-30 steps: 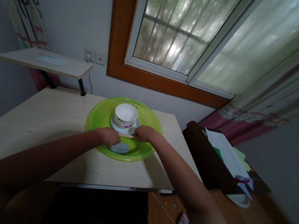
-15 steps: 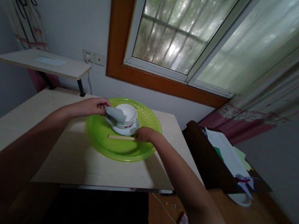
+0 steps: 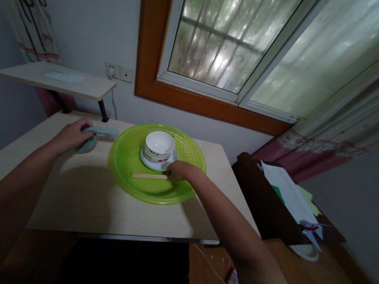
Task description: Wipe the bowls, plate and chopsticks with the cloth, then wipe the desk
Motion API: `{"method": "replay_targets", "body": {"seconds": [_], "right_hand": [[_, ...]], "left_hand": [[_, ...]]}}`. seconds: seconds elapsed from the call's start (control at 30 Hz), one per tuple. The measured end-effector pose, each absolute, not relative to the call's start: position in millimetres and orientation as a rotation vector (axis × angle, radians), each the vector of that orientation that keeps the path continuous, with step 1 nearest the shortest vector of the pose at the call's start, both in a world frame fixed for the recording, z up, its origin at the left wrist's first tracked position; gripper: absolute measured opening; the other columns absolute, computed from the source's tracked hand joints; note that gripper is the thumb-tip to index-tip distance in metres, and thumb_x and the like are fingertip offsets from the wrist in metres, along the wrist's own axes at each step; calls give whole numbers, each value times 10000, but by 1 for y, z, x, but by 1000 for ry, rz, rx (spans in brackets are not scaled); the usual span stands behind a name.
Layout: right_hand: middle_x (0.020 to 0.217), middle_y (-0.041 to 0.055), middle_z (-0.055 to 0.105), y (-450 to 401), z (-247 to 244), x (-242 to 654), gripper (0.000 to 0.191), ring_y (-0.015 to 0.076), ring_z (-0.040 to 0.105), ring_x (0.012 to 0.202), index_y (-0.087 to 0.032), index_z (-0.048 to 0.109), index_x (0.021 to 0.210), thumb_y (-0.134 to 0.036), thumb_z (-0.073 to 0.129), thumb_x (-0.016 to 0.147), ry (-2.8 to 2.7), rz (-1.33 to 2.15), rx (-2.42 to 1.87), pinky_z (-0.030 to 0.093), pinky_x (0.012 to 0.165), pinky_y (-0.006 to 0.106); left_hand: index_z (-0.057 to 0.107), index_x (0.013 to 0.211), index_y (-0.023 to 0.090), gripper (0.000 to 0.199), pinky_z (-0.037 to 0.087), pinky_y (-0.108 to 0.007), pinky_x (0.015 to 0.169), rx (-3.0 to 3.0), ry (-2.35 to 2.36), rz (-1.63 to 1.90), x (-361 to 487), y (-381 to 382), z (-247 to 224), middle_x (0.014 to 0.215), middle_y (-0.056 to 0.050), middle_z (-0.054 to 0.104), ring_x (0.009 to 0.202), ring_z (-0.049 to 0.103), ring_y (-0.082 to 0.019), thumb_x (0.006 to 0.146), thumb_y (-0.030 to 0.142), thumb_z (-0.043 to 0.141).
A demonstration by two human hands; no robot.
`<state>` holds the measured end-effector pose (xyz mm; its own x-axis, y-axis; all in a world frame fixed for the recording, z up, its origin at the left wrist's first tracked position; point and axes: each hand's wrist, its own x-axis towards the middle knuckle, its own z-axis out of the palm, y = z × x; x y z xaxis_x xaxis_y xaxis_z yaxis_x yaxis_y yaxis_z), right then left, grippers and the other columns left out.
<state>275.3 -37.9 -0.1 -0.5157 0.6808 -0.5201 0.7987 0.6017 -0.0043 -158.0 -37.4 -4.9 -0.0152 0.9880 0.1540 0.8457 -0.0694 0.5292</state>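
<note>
My left hand [image 3: 74, 135] grips a pale grey-blue cloth [image 3: 87, 145] over the table, left of a round green tray [image 3: 120, 180]. The cloth is blurred by motion, with one end swinging out toward the tray's rim. My right hand [image 3: 178, 170] is closed on a pair of light wooden chopsticks [image 3: 148, 176], whose free ends point left, low over the tray. Just behind the chopsticks, stacked white bowls [image 3: 159, 144] with a red pattern stand upright on a white plate [image 3: 152, 165] in the tray.
The pale wooden table [image 3: 75, 205] carries a raised shelf [image 3: 90, 89] at the back left, with a paper on it. Behind are a wall socket [image 3: 125, 75] and a window [image 3: 224, 37]. A dark brown cabinet [image 3: 255, 200] with papers stands to the right.
My left hand has moved left with the cloth, away from the bowls and off the tray. My right hand and the chopsticks have shifted slightly left.
</note>
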Motion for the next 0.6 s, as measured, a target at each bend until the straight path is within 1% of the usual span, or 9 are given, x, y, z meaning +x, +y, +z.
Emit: {"method": "replay_targets", "body": {"seconds": [0.1,0.2,0.3,0.4,0.5,0.6], "right_hand": [[1172,103,762,-41,-3,276,357,261,730,1009,-237,766,1183,-343,677,854,2324,-287,1218,520,793,278],[1167,111,762,-43,-4,277,345,275,733,999,-246,774,1163,-383,648,872,2328,-211,1267,531,782,298],[1149,99,768,-43,-4,278,330,283,733,999,-267,780,1149,-379,649,867,2342,-176,1271,536,781,307],[1144,86,771,-43,-3,278,339,287,728,1021,-281,780,1144,-351,696,823,2344,-190,1243,536,788,301],[1145,86,770,-43,-2,277,332,288,725,1033,-279,784,1134,-358,694,824,2347,-190,1256,536,798,301],[1133,85,773,-43,-1,277,337,288,728,1022,-280,785,1137,-367,692,825,2331,-191,1256,538,794,301]], "left_hand": [[613,1037,175,436,469,-301,785,2027,1820,441,-154,-41,-27,977,-68,709,884,637,-235,760,508,557],[643,1055,191,514,483,-282,820,2016,1623,283,-143,-47,-35,1061,-70,740,957,666,-249,720,577,595],[642,1126,197,553,485,-293,887,2019,1511,265,-133,-52,-34,1167,-82,728,1034,663,-256,727,578,604],[646,1157,193,580,473,-327,959,2039,1475,267,-128,-54,-31,1215,-105,707,1089,641,-269,723,577,611],[668,1129,176,575,472,-359,977,2064,1588,332,-129,-51,-29,1201,-136,689,1091,626,-284,724,580,602],[694,1058,171,499,479,-360,965,2143,1734,466,-133,-46,-21,1161,-138,672,1083,614,-282,770,554,555]]}}
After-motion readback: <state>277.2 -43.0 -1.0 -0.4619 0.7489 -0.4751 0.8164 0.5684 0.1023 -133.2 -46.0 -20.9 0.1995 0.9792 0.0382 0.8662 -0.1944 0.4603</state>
